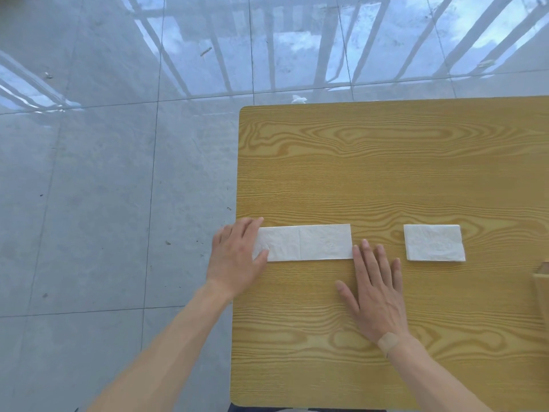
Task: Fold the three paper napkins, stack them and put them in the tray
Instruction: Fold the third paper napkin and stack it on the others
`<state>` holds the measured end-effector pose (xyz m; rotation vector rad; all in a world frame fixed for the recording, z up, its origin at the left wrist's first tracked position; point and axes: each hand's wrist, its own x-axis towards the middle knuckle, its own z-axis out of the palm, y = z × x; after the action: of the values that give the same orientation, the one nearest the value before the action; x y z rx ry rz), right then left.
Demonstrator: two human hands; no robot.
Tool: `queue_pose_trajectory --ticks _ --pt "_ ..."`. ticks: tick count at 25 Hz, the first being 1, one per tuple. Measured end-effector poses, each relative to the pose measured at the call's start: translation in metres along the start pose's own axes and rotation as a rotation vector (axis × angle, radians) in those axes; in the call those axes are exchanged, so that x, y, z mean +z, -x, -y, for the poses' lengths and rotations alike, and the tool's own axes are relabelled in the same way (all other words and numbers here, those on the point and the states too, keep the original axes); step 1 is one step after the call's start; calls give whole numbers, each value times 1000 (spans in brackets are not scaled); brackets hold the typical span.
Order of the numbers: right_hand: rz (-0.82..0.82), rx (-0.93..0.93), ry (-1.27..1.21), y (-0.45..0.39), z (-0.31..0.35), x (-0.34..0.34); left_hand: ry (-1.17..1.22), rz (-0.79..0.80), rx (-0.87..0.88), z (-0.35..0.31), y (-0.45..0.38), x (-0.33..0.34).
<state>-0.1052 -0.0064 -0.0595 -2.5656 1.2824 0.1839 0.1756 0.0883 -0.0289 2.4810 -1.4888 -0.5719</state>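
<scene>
Item: long napkin strip [309,242], white paper, part-folded, lying flat on the bench [386,162] near its left edge. Long axis runs left to right; a centre crease crosses it midway.

Item: left hand [237,257], grip open and flat, fingers resting on the strip's left end, thumb on its near corner; nothing pinched or lifted that can be seen.

Item: right hand [374,292], grip open, palm down on the bench just beside the strip's right end, fingertips at its near right corner; holds nothing.

Item: folded napkin [434,242], compact rectangle, to the right of the strip and apart from it.

Item: tray [542,281], only a corner showing, further right of the strip.

Third napkin: not visible.

Judgement: the next fold likely brings one end over the crease to the other; each hand is at its own end, the left already on the paper.
</scene>
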Motion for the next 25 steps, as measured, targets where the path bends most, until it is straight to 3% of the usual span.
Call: queue_pose_trajectory --ticks 12,15,17,21,25 --pt "-7 137 5 19 1 14 -137 341 -201 -11 -44 -26" --pt "-14 148 5 18 3 14 -109 329 -197 -11 -41 -24" --pt "-21 156 -1 18 3 15 -21 326 -213 -11 -37 -24" --pt "-40 153 1 17 2 17 411 373 -387 -11 -35 -34" --pt "-65 148 3 17 2 20 607 305 -405 -26 -32 -48"
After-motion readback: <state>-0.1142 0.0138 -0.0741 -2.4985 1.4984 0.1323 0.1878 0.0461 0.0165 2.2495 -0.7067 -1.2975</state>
